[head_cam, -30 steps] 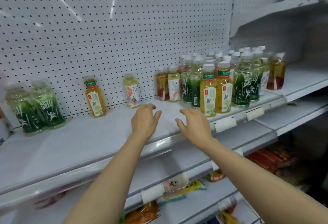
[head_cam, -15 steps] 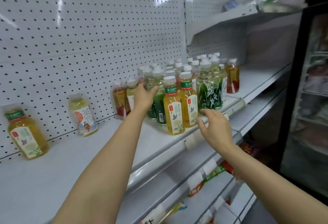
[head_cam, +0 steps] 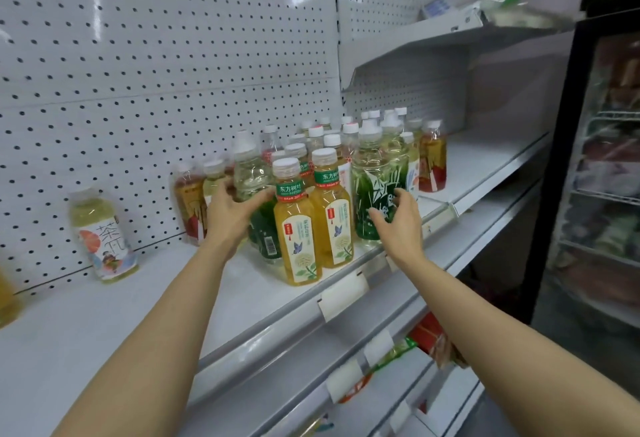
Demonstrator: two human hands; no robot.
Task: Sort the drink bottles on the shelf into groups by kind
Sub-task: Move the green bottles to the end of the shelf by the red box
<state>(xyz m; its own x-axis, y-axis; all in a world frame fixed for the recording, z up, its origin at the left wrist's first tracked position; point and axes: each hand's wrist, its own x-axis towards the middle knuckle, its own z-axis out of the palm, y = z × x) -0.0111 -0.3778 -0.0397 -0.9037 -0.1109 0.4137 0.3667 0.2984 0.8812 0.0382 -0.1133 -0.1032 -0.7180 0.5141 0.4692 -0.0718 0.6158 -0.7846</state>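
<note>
A crowd of drink bottles stands mid-shelf on the white shelf (head_cam: 145, 312). Two yellow tea bottles (head_cam: 298, 239) with green neck bands are at the front. My left hand (head_cam: 230, 215) is wrapped around a green-label bottle (head_cam: 250, 173) just behind them, thumb and fingers on either side. My right hand (head_cam: 398, 222) rests against the lower front of another green-label bottle (head_cam: 375, 173), fingers spread. Red-label bottles stand at the left (head_cam: 187, 201) and right (head_cam: 433, 163) ends of the crowd. A pale bottle with an orange-and-blue label (head_cam: 104, 239) stands alone to the left.
A yellow bottle (head_cam: 7, 301) shows at the left edge. A pegboard wall (head_cam: 156, 55) backs the shelf. A higher shelf (head_cam: 433, 41) juts out at right. A glass-door fridge (head_cam: 609, 194) stands at far right. Lower shelves hold snack packets (head_cam: 429, 336).
The view has swung right and closer to the crowd. My left hand has closed around the green-label bottle behind the yellow ones. My right hand has risen from the shelf edge onto the other green-label bottle.
</note>
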